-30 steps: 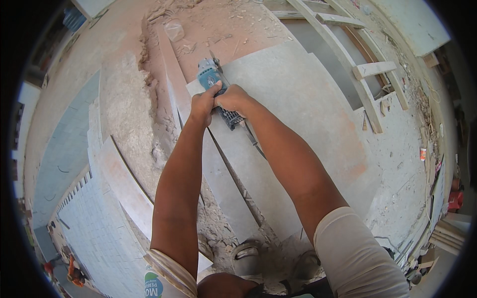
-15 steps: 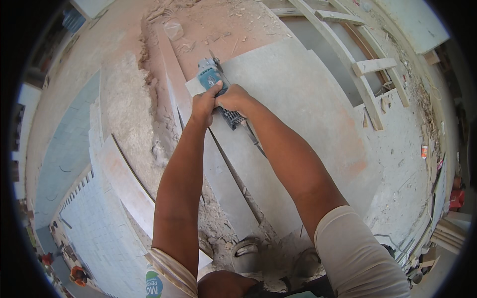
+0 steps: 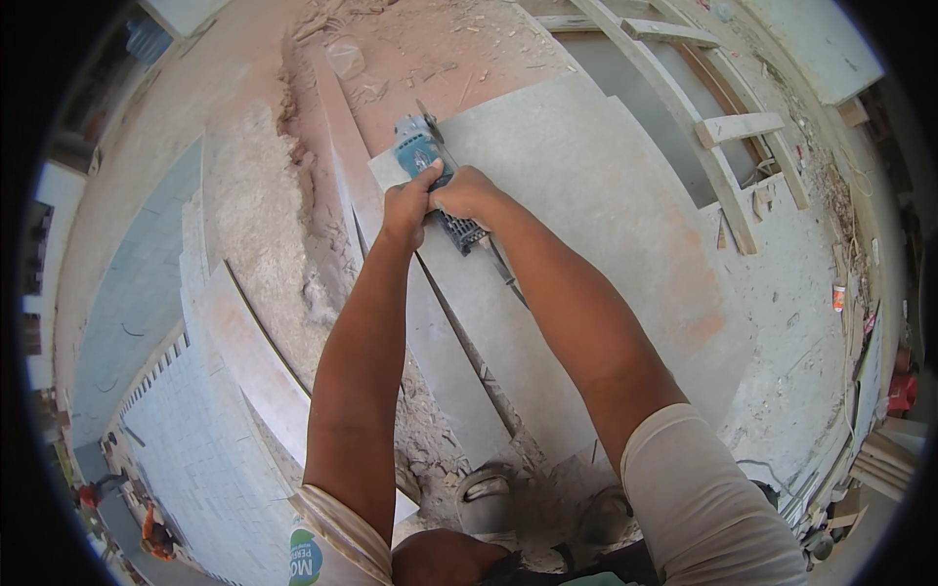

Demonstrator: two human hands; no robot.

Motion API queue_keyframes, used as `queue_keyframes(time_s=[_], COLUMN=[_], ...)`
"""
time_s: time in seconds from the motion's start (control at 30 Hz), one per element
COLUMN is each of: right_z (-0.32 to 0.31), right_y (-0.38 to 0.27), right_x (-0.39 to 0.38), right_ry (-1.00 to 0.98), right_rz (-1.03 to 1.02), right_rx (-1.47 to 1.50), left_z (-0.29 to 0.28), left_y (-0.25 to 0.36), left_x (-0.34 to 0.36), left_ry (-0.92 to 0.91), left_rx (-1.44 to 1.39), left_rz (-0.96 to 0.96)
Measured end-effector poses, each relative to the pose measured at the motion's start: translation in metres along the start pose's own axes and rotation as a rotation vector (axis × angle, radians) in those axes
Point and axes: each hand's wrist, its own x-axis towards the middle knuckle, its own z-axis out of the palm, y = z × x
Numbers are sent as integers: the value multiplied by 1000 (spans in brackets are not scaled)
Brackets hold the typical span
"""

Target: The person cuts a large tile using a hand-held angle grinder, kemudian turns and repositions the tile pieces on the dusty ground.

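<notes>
Both my hands are closed around a teal and black angle grinder [image 3: 418,148], which points away from me. My left hand [image 3: 406,207] wraps its left side, with the thumb along the top. Against it, my right hand [image 3: 465,193] grips the body from the right. A thin disc [image 3: 425,114] stands on edge at the grinder's far end, by the far left edge of a large grey sheet [image 3: 596,264]. From the rear of the tool a dark cord [image 3: 505,270] runs under my right forearm. A long narrow gap separates a strip [image 3: 442,371] from the sheet.
A wooden frame [image 3: 674,117] lies at the far right. Broken concrete [image 3: 264,195] and a loose board [image 3: 249,352] are on the left, beyond them blue-grey paving [image 3: 205,439]. A person in orange [image 3: 156,532] is at lower left. My sandalled foot [image 3: 486,503] stands by the sheet's near edge.
My hands and the grinder keep almost the same place at the sheet's edge. The whole view has shifted slightly, and the distant person in orange has changed posture.
</notes>
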Motion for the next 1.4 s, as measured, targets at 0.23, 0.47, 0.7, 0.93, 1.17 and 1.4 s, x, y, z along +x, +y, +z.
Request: queue_keyframes(time_s=[0.23, 0.47, 0.7, 0.93, 1.17, 1.4], right_z=[0, -1, 1, -1, -1, -2], right_y=[3, 6, 9, 12, 14, 16], right_x=[-1, -3, -6, -10, -13, -16], right_ry=[-8, -10, 2, -5, -5, -3], right_rz=[10, 15, 5, -1, -1, 14], right_rx=[-5, 2, -4, 10, 0, -9], left_z=[3, 4, 3, 7, 1, 5], left_y=[0, -3, -6, -8, -12, -14], left_x=[-6, -7, -8, -15, -10, -16], left_ry=[6, 9, 12, 18, -45, -2], left_rx=[2, 8, 16, -2, 65, 27], left_rz=[-4, -11, -15, -3, -63, -34])
